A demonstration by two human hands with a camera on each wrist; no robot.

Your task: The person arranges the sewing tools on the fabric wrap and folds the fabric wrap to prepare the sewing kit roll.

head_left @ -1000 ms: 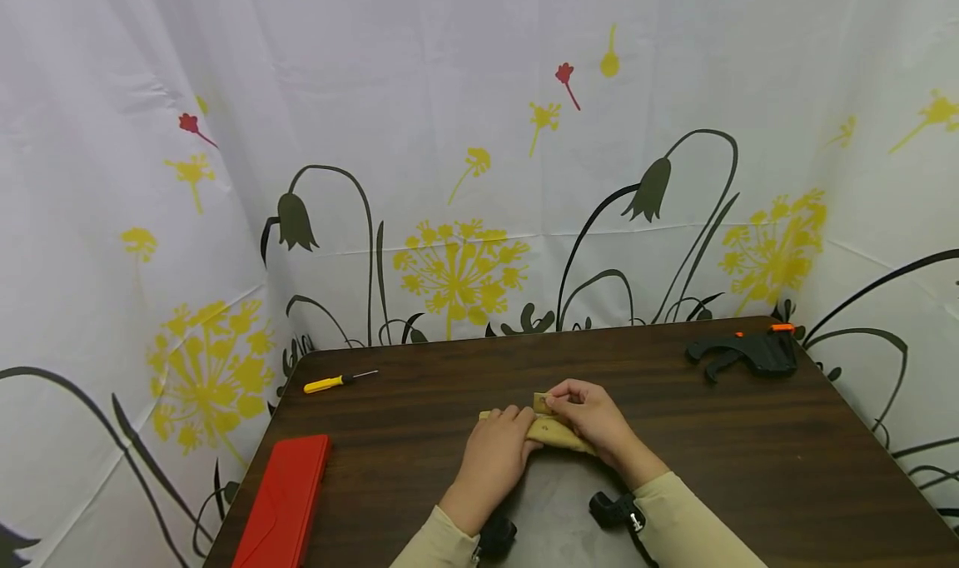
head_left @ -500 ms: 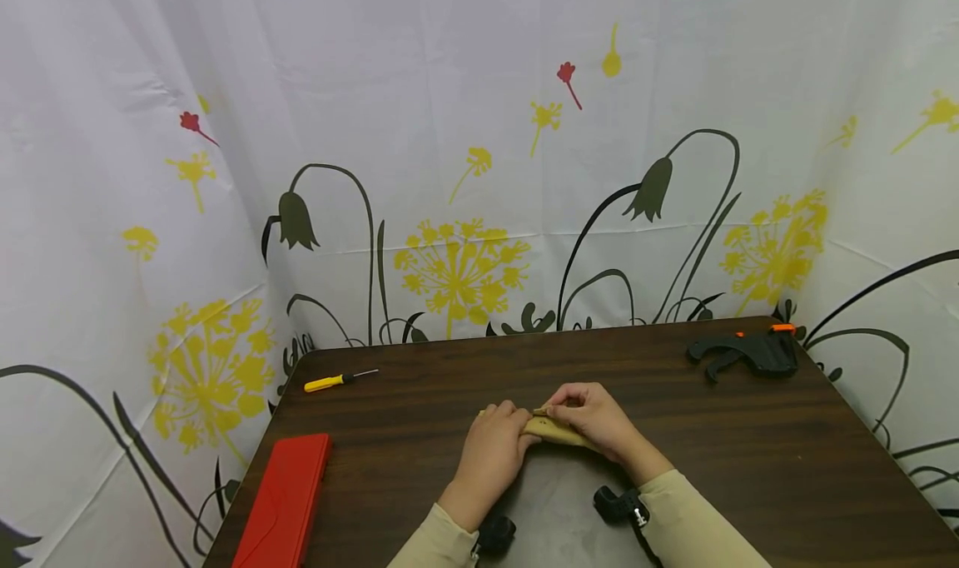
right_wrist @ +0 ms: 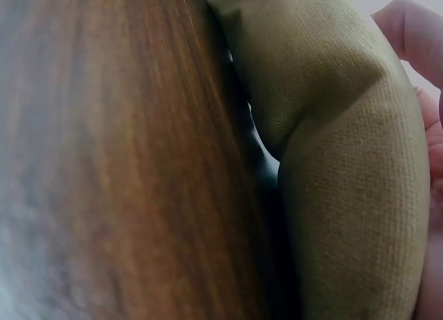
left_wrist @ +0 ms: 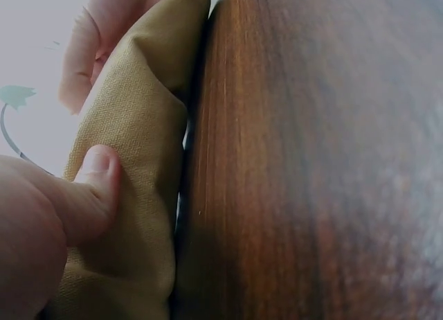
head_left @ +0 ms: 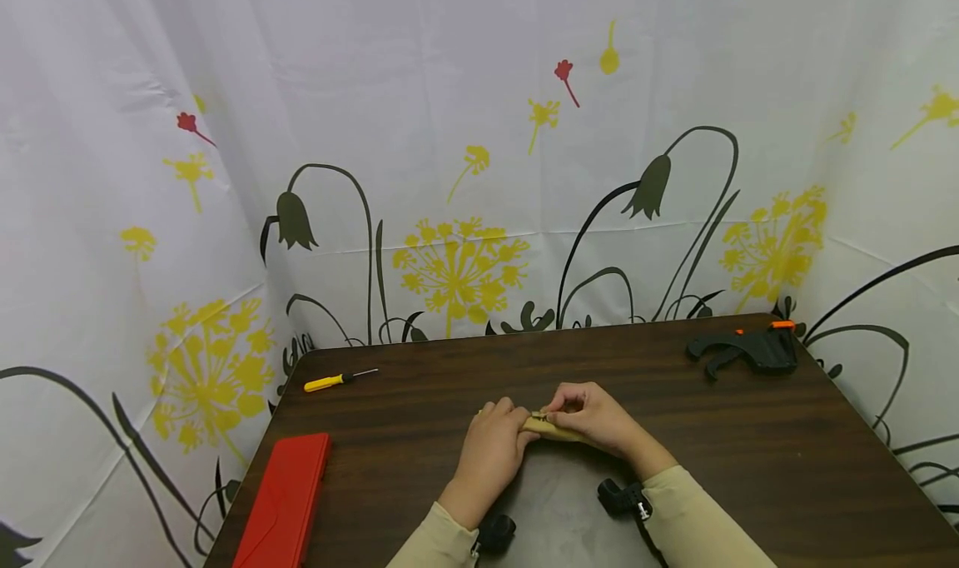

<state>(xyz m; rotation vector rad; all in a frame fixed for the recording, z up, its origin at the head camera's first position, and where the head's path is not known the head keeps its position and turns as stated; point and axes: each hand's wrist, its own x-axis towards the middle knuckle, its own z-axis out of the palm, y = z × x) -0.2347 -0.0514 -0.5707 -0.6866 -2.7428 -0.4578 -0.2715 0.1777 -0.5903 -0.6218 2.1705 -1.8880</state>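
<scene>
A padded tan cloth pouch [head_left: 562, 430] lies between my hands near the middle of the dark wooden table. My left hand [head_left: 490, 455] grips its left part, and in the left wrist view the thumb [left_wrist: 93, 192] presses on the cloth's near side. With thumb and index finger, my right hand [head_left: 599, 422] pinches a small tan tab [head_left: 538, 416] at the pouch's upper edge. Creased, woven cloth of the pouch [right_wrist: 353, 188] fills much of the right wrist view, which hides the pinching fingertips.
On the left of the table [head_left: 419, 393] sits a flat red case [head_left: 283, 501]. Behind it lies a screwdriver [head_left: 337, 381] with a yellow handle. A black clamp-like tool [head_left: 745, 353] with orange parts rests at the back right. A flower-print curtain [head_left: 479, 135] hangs behind.
The right hand has folded the raised tab down toward the pouch and shifted slightly. The left hand has stayed on the pouch's left part.
</scene>
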